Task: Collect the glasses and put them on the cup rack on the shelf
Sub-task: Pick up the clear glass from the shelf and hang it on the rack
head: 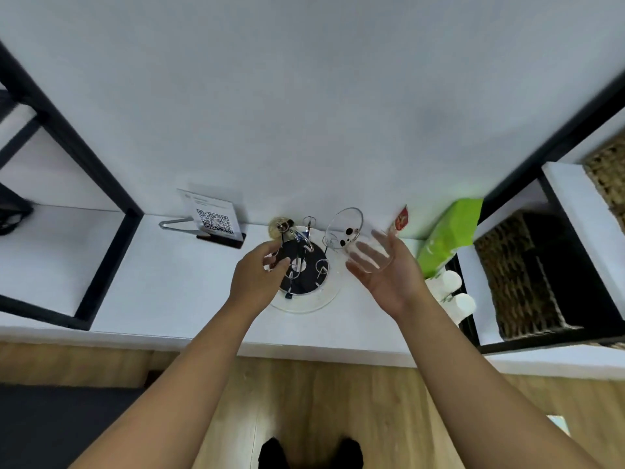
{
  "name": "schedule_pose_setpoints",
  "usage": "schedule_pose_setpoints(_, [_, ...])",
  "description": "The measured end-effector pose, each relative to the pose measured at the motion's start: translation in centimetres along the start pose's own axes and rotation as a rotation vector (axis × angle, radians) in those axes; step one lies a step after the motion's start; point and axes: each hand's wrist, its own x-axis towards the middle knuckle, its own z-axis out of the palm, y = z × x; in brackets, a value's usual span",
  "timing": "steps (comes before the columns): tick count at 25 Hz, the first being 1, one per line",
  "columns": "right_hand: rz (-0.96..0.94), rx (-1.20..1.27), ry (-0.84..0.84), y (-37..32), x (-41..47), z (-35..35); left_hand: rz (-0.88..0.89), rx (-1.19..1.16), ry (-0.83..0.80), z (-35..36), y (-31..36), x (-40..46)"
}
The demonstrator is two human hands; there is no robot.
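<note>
Two bare forearms are reaching up from the bottom of the frame over a wooden floor [338, 394], with dark shoes [311, 451] showing at the bottom centre. The right hand [385, 265], right of centre, is cradling a clear glass [370, 253] in its upturned palm, fingers loosely curled round it. The left hand [258, 272], at centre, is hovering over the cup rack [302, 265], its fingers bent toward one another; whether they are pinching anything cannot be told.

The rack is standing on the white shelf [169, 282] at centre, a black round base with wire loops rising from it, set on a clear round tray. A second glass with dark spots [343, 228] is sitting tilted at the rack's upper right side, just beside the held glass.

A QR-code sign [213, 220] is standing left of the rack. A green packet [451, 231] is leaning at right, white bottles [449, 289] below it, and a woven basket [521, 275] is sitting further right.
</note>
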Motion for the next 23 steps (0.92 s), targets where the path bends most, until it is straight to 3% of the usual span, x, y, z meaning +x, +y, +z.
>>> schedule_pose_setpoints(9, [-0.125,-0.181,0.216,4.1,4.6,-5.1,-0.012,0.195,0.060,7.1,-8.0,3.8])
schedule_pose_setpoints(14, [-0.464,-0.794,0.223,5.0,6.4,-5.8,0.040,0.271,0.095,8.1,-10.0,4.0])
schedule_pose_setpoints(17, [-0.643,-1.173,0.121,5.7,6.9,-4.8,0.054,0.289,0.097,8.3,-10.4,4.0])
schedule_pose_setpoints(23, [-0.750,-1.606,0.012,7.7,7.8,-3.2,0.094,0.338,0.106,8.2,-10.3,4.7])
